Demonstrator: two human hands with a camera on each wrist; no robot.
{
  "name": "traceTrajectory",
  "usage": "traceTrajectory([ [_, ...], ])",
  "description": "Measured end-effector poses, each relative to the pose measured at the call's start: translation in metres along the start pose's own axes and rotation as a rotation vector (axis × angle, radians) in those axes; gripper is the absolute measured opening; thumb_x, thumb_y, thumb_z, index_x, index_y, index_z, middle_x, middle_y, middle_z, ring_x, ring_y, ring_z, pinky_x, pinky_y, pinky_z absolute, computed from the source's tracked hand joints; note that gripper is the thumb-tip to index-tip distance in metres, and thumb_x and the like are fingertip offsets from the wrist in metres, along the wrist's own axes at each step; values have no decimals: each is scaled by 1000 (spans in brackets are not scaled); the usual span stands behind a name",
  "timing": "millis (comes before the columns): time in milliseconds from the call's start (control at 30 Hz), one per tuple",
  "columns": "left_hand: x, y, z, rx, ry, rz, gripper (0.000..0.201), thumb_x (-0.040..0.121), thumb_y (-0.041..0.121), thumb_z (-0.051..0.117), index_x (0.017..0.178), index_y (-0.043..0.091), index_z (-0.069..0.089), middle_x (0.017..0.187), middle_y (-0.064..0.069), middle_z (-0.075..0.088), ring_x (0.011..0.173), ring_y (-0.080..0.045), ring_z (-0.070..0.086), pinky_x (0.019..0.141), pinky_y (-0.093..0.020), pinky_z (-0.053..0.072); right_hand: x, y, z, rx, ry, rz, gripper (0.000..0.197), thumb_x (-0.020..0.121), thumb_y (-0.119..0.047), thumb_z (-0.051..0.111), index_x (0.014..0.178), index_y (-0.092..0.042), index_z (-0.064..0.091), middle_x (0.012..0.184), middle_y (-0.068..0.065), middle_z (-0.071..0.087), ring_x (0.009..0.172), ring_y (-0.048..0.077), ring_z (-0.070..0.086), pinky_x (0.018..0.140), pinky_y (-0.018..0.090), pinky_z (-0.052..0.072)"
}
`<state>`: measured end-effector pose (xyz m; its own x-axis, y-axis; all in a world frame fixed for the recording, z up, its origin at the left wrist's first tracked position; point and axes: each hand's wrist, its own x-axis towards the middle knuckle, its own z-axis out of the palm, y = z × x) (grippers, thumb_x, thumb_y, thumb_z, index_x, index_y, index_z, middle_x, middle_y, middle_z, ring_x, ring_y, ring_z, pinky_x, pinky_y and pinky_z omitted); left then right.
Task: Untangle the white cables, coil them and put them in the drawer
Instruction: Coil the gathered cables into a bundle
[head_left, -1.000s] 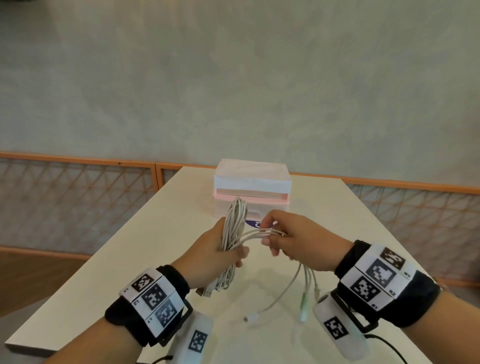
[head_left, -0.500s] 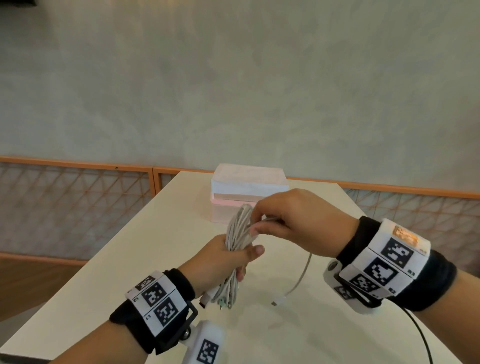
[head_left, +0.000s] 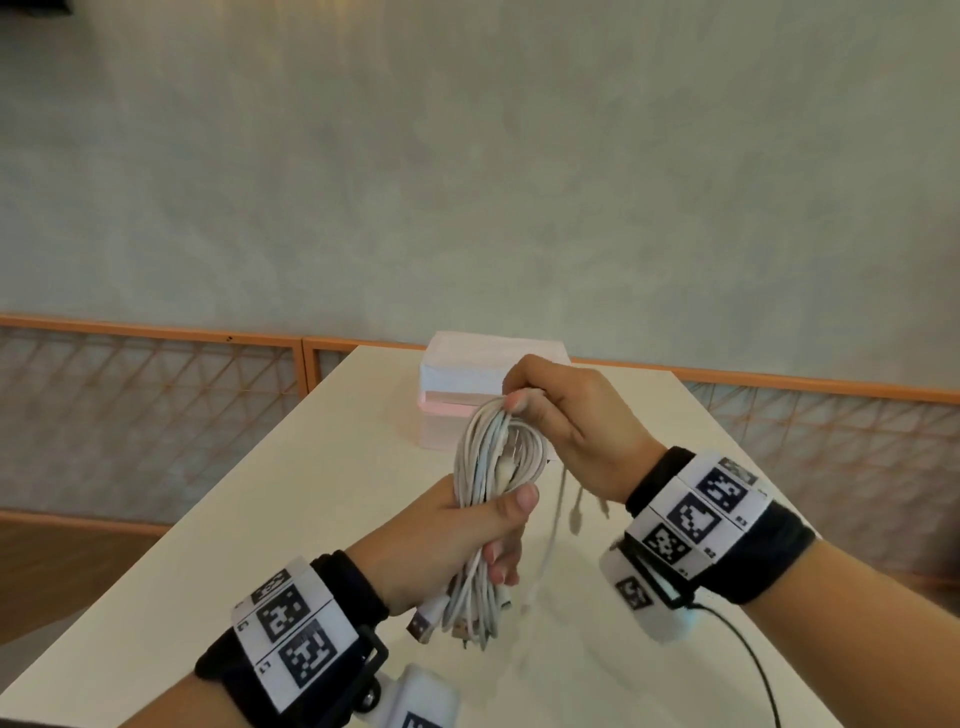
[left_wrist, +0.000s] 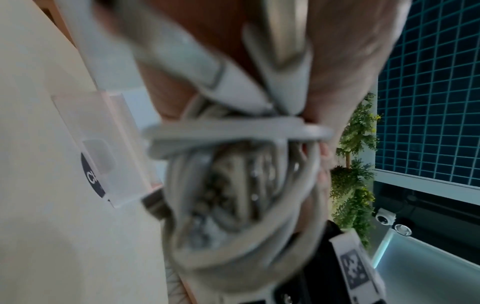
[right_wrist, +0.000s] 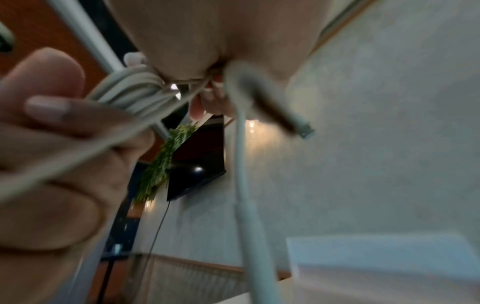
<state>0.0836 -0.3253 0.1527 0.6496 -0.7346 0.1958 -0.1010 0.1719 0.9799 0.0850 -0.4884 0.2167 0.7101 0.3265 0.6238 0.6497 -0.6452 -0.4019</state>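
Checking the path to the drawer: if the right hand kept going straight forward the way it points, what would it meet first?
Probably the drawer box right behind the right hand, which grips the top of the coiled cables; depth between them is unclear.

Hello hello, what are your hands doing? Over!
Left hand grips the cable bundle mid-air. Right hand pinches its top loop. Loose ends dangle. Drawer box behind, nothing blocking.

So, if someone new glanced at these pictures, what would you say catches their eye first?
Probably the bundle of white cables held upright above the table: the left hand grips its lower half while the right hand pinches the top loops. Next, the loose cable ends dangling under the right hand, and the pink and white drawer box just behind the hands.
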Motion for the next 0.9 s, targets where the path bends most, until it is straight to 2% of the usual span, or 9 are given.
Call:
traceTrajectory([
  [133,8,3,8,-63,109,51,45,79,51,61,53,17,47,46,1,41,46,-14,44,62,-31,46,-14,-4,23,472,25,252,45,100,-32,24,104,-1,56,82,-7,60,75,0,57,70,10,45],
  [200,12,1,7,-22,139,63,49,81,52,62,50,17,47,44,2,45,46,-15,47,67,-35,45,-20,-10,30,598,19,369,47,101,-36,22,108,-6,58,71,-10,65,68,1,63,65,11,49],
  [300,14,-3,6,40,176,62,45,77,51,63,49,19,50,46,2,50,49,-16,51,71,-39,45,-27,-20,36,699,3,523,58,96,-54,19,89,-21,66,53,-2,59,50,29,58,52,31,50],
  [367,15,-5,6,66,199,46,39,75,47,67,52,19,55,48,0,51,50,-17,52,69,-38,46,-32,-20,43,793,9,587,68,89,-68,20,77,-22,69,48,6,51,42,22,45,43,26,39],
  [467,15,-3,3,79,231,44,23,81,25,67,72,5,61,54,-6,53,52,-18,53,64,-37,47,-38,-18,53,830,0,540,62,82,-69,32,103,-21,64,69,9,54,53,15,50,47,24,39],
  [533,15,-2,1,157,234,58,19,84,13,60,86,-6,55,63,-16,52,60,-24,55,62,-38,47,-42,-20,52,821,-28,487,44,87,-57,47,120,-27,52,95,-4,63,76,4,64,60,17,48],
  [600,17,-2,1,256,222,55,18,82,9,55,90,-7,55,66,-19,54,62,-25,57,60,-35,47,-43,-20,49,826,-45,470,36,84,-47,47,118,-36,46,107,-11,63,87,-7,63,67,12,50],
  [767,16,-1,3,394,232,47,6,76,5,53,75,0,57,58,-6,53,56,-14,52,57,-29,45,-35,-20,42,791,-24,427,29,80,-55,39,106,-46,47,114,-16,59,104,-8,57,88,12,47],
  [900,19,-6,10,403,278,83,16,76,15,51,81,2,60,79,-29,61,74,-17,55,67,-35,44,-32,-22,40,745,-48,403,20,82,-44,56,99,-37,48,100,-10,57,88,-9,55,82,7,46],
])
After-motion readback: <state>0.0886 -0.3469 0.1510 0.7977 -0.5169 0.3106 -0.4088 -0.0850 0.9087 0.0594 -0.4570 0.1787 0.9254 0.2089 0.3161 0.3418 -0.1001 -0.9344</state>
